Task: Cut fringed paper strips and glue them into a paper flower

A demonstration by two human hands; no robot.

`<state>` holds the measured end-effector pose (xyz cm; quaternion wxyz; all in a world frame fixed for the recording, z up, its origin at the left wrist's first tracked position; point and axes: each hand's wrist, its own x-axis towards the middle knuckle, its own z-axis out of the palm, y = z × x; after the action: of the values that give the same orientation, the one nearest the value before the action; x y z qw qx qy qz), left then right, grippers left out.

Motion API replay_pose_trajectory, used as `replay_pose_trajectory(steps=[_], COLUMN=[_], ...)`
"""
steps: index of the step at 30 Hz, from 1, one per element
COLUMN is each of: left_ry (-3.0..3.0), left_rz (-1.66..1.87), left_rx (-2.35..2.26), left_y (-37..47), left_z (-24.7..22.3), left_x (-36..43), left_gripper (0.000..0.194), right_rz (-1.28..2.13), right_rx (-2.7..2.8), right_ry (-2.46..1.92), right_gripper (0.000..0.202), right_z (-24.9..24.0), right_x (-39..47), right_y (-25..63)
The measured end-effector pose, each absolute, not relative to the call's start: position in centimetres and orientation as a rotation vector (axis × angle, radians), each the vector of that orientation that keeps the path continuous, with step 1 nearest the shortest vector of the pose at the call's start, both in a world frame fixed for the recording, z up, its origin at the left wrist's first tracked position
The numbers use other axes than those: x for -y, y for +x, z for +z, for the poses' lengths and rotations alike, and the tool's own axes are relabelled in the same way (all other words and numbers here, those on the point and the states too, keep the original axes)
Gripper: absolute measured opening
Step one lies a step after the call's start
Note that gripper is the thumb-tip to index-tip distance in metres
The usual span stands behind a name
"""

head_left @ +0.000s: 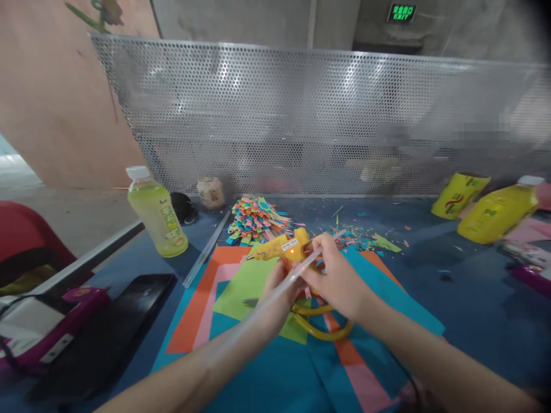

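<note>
One curled hand (pixel 278 287) (left): glue gun (pixel 279 246)

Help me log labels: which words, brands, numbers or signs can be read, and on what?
"安全出口 EXIT": green sign, top right.
Yellow glue gun: sticker too small to read.
Upright bottle, left: lettering too blurred.
Yellow bottle and yellow tube, right: print too blurred.

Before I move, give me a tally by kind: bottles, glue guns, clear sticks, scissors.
Bottles: 2 (green bottle, yellow bottle)
Glue gun: 1
Clear sticks: 2 (held stick in the right hand, loose stick on the table)
Scissors: 1
Total: 6
</note>
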<state>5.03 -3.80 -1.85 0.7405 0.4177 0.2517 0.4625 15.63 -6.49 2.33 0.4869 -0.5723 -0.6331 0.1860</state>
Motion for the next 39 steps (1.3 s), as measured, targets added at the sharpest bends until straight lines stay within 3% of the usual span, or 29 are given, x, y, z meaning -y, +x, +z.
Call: replay_pose_trajectory(steps=[10, 18, 26, 29, 33, 39], left_ry=[0.87, 0.948, 1.046, 1.047, 1.062, 1.067], left_rz=[0.968, 0.978, 0.94, 0.96, 0.971, 0.952], left_rx=[-0.477, -0.452, -0.425, -0.431, -0.418, -0.421], left_y=[4.0, 3.4, 3.4, 3.3, 3.2, 2.9], left_z=[-0.8, -0.2, -0.1, -0.1, -0.1, -0.5], left_x=[4.8, 4.4, 4.7, 4.7, 4.6, 4.5], left_gripper=[0.036, 0.029, 0.03, 0.029, 0.023, 0.018], right_rz=[0.665, 0.441, 0.563, 0.529, 0.534, 0.537], right_rx=[1.26, 1.302, 1.325, 1.354, 1.342, 1.284], right_ry=[-0.995, -0.855, -0.851, -0.797, -0.776, -0.72], right_gripper=[0.042, 0.011, 0.023, 0.013, 0.026, 0.027], right_z=[6.9, 6.6, 10.6, 9.8, 7.0, 4.7], right_x=[5.3, 6.4, 7.5, 7.1, 6.5, 7.0], right_y=[20.6, 22.0, 22.4, 21.6, 20.2, 20.0])
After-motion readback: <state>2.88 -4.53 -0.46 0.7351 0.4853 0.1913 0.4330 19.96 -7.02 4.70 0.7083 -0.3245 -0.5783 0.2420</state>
